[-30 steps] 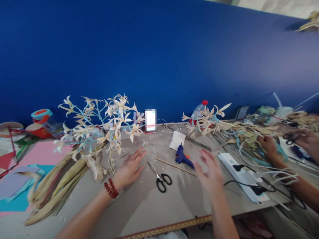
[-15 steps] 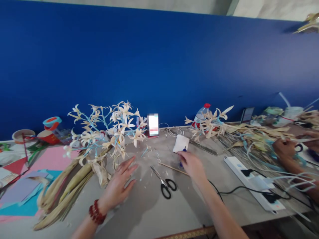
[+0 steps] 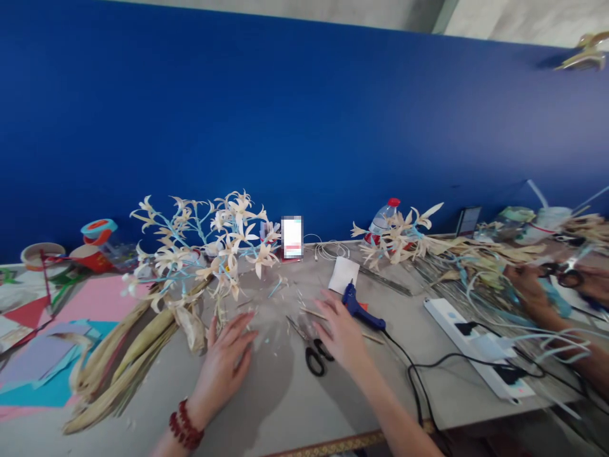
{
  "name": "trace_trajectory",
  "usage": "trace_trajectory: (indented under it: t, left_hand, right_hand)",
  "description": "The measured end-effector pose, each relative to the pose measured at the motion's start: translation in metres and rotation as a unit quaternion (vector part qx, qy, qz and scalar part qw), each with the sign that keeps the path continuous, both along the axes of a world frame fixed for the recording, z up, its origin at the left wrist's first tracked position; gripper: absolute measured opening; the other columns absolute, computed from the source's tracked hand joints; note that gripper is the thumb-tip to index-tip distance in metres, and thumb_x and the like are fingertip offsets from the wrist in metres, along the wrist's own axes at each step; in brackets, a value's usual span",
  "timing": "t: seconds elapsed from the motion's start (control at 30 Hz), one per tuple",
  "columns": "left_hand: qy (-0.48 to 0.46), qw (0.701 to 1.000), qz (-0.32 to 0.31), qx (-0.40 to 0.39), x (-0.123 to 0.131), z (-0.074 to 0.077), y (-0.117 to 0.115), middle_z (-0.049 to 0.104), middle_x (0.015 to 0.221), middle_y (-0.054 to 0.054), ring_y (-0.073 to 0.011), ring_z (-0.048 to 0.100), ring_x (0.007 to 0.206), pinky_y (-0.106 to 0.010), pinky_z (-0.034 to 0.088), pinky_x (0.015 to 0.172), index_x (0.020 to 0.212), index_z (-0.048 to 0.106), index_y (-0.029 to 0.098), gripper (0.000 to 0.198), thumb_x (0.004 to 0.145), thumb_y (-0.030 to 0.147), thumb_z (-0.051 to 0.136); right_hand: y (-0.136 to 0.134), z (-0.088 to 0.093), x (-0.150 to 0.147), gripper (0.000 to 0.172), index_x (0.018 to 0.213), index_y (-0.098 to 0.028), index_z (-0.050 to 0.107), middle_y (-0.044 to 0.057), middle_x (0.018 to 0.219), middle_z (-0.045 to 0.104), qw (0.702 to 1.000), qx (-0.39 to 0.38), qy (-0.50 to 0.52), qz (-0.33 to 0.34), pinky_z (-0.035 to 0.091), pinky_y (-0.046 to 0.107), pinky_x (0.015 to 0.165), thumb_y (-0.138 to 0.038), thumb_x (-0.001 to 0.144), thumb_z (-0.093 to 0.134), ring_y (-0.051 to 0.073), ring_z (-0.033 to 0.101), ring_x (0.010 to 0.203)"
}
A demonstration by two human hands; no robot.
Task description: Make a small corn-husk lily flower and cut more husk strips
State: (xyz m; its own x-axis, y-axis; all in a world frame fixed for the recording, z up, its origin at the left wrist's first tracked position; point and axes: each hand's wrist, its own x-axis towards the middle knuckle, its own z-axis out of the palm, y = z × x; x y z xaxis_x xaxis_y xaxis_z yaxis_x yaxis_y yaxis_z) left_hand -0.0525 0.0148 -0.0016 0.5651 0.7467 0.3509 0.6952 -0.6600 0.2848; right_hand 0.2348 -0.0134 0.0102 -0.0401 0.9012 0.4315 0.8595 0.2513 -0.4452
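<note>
Over on the table, the right hand (image 3: pixel 340 330) is spread wide above a thin stick (image 3: pixel 311 313), with black-handled scissors (image 3: pixel 314 363) just to its left and a blue hot-glue gun (image 3: pixel 359 308) just to its right. The left hand (image 3: pixel 223 362), fingers loosely apart, sits near the cream artificial flowers (image 3: pixel 230 259).

Before me, a blue wall (image 3: pixel 304 127) rises behind the tabletop (image 3: pixel 285 416). Near it stand a lit phone (image 3: pixel 292 238) and a red-capped bottle (image 3: pixel 382 220); pink paper (image 3: pixel 102 298) lies to my left, a white power strip (image 3: pixel 442 317) to my right.
</note>
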Motion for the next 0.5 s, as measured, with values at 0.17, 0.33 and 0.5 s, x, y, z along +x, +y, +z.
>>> trace_trajectory:
  t: [0.17, 0.33, 0.5]
  left_hand:
    - [-0.023, 0.996, -0.065, -0.057, 0.013, 0.0, -0.008, 0.06, 0.131, -0.01, -0.0239, 0.052, 0.124, -0.056, 0.026, 0.112, 0.132, 0.05, 0.025, 0.049, 0.087, 0.008, 0.04]
    - [-0.05, 0.99, -0.117, -0.059, 0.019, 0.004, -0.01, 0.065, 0.124, -0.008, -0.0219, 0.055, 0.12, -0.054, 0.026, 0.113, 0.124, 0.057, 0.026, 0.045, 0.087, 0.007, 0.04]
    - [-0.023, 0.996, -0.056, -0.064, 0.006, 0.011, -0.01, 0.071, 0.11, -0.005, -0.026, 0.055, 0.118, -0.064, 0.011, 0.112, 0.094, 0.067, 0.026, 0.024, 0.088, 0.016, 0.046]
  right_hand:
    - [-0.008, 0.001, -0.036, 0.016, 0.098, -0.026, 0.069, 0.007, 0.105, 0.07, 0.996, -0.041, 0.005, 0.076, 0.038, 0.051, 0.102, -0.022, 0.086, 0.059, 0.028, 0.06, 0.105]
    - [-0.008, -0.004, -0.061, 0.029, 0.112, -0.022, 0.063, 0.009, 0.116, 0.065, 0.987, -0.064, 0.012, 0.145, 0.049, 0.036, 0.09, -0.017, 0.085, 0.057, 0.023, 0.061, 0.104]
    - [-0.001, -0.017, -0.065, 0.017, 0.095, -0.022, 0.067, 0.006, 0.096, 0.069, 0.982, -0.064, -0.004, 0.179, 0.051, 0.035, 0.081, -0.018, 0.089, 0.052, 0.022, 0.063, 0.091]
